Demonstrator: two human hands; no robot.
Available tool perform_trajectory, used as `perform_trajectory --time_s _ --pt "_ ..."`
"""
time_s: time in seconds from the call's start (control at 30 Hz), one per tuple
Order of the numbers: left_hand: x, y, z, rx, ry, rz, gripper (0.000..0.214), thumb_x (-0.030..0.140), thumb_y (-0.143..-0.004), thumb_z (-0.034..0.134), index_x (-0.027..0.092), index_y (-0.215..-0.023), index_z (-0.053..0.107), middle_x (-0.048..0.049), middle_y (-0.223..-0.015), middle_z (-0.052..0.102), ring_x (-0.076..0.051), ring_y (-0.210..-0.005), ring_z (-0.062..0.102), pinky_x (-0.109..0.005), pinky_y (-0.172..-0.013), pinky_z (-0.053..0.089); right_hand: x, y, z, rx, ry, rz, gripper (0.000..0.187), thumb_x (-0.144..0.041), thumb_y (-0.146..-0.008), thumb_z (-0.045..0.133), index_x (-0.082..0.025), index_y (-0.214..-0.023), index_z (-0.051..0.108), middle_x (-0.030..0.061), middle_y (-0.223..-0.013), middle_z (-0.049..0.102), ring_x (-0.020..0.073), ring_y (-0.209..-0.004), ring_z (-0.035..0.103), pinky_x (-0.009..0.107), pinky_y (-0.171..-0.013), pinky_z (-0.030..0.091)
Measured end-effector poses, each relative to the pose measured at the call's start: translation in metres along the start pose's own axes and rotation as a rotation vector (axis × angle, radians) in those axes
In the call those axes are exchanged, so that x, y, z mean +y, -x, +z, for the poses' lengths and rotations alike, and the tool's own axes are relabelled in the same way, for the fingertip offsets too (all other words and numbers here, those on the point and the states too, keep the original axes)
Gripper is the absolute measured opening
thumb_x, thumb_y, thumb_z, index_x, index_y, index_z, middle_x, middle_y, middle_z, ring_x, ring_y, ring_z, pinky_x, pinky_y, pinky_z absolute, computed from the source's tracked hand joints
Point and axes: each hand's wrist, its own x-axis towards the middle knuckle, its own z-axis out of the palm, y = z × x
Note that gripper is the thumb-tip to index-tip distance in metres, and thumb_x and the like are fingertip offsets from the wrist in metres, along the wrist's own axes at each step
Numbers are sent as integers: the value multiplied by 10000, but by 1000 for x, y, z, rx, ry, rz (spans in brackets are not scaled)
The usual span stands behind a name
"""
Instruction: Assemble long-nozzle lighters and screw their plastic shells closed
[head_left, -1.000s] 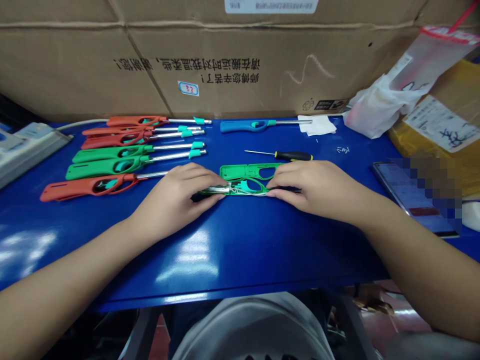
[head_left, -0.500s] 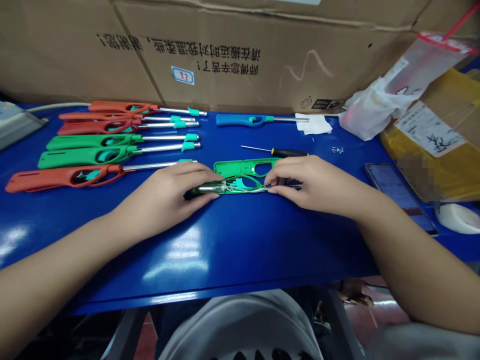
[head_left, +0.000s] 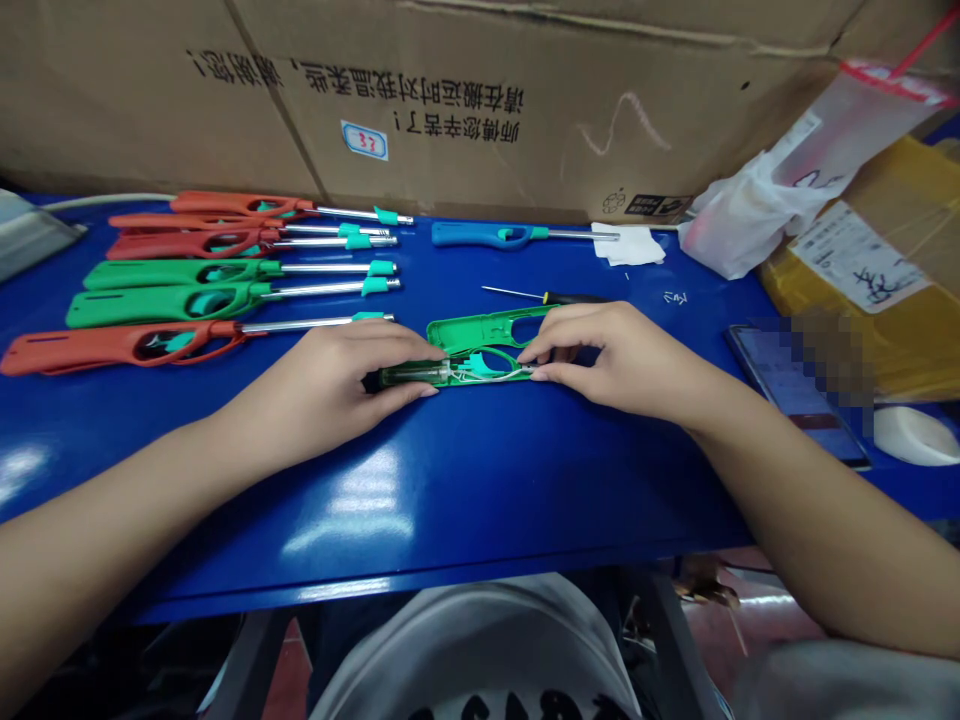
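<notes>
At the near edge, a pale printed shirt [head_left: 480, 640] shows below the glossy blue tabletop [head_left: 465, 510], with reddish tiled floor [head_left: 288, 665] underneath; lamplight glares on the blue surface. On the table's middle lies an opened green gas lighter [head_left: 495, 378], its wiring and turquoise trigger exposed. The left hand [head_left: 330, 380] has thumb and fingers clamped around its handle end; the right hand [head_left: 607, 360] pinches its front end, though which part is hidden. Just beyond lies the loose green shell half [head_left: 461, 333]. A phone [head_left: 791, 400] sits to the right. Farther back are a screwdriver [head_left: 517, 293], a row of red and green lighters [head_left: 169, 303] at left, small screws [head_left: 675, 298], and a blue gas lighter [head_left: 480, 236] reaching over white paper [head_left: 634, 250]. A large cardboard box [head_left: 420, 170] with upside-down printing walls off the back.
</notes>
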Motion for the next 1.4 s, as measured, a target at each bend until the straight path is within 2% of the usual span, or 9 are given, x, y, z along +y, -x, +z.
perform_trajectory --time_s 0.13,0.27,0.37,0.57,0.73,0.9,1.17,1.4 --pt "0 -1 0 2 12 -4 295 352 -1006 681 155 -1209 765 -87 -1129 789 -218 -1003 756 -321 -950 583 4 0 0 22 3 -56 114 -140 -921 735 -183 -947 836 63 -970 799 185 -891 736 304 -839 554" --pt "1 0 -2 3 27 -17 285 372 -992 700 183 -1190 779 -76 -1124 799 -228 -1000 763 -329 -948 588 2 2 -4 -36 113 -164 194 -110 -953 668 -171 -979 850 98 -1071 799 202 -948 751 303 -857 550" --pt "1 2 -3 -10 16 -5 282 384 -994 696 199 -1189 780 -66 -1130 804 -231 -1006 766 -340 -964 587 -2 4 -8 -77 165 -185 223 -104 -962 645 -175 -1000 853 102 -1098 792 203 -957 751 296 -830 547" --pt "5 2 -5 -33 3 -3 267 369 -1000 668 208 -1194 758 -66 -1146 791 -228 -1005 760 -339 -927 596 -11 5 -13 -150 123 -126 206 -143 -961 655 -190 -1024 846 82 -1083 776 183 -897 740 292 -786 544" --pt "6 1 -4 -27 29 26 218 308 -1005 653 218 -1171 762 -58 -1149 787 -212 -1025 753 -319 -951 586 -11 2 -11 -134 13 -38 181 -148 -961 666 -202 -1000 834 55 -988 806 176 -887 742 307 -833 558" --pt "4 2 -2 -20 5 66 202 292 -1005 667 224 -1168 765 -38 -1119 802 -203 -1025 753 -323 -986 565 -11 0 -10 -112 -33 75 108 -143 -916 722 -198 -922 815 34 -949 831 176 -868 759 301 -814 572" --pt "8 3 -3 -31 -15 65 209 294 -1008 665 210 -1172 763 -43 -1126 803 -203 -1016 755 -321 -953 574 -20 3 -12 -150 158 -17 221 -77 -947 619 -177 -910 813 58 -970 823 198 -892 753 318 -843 548" --pt "7 2 -3 -26 23 59 225 307 -993 683 227 -1180 779 -37 -1111 814 -211 -988 751 -327 -927 579 -24 4 -6 -121 231 62 207 -97 -955 615 -179 -873 787 59 -956 800 199 -877 730 318 -822 532"
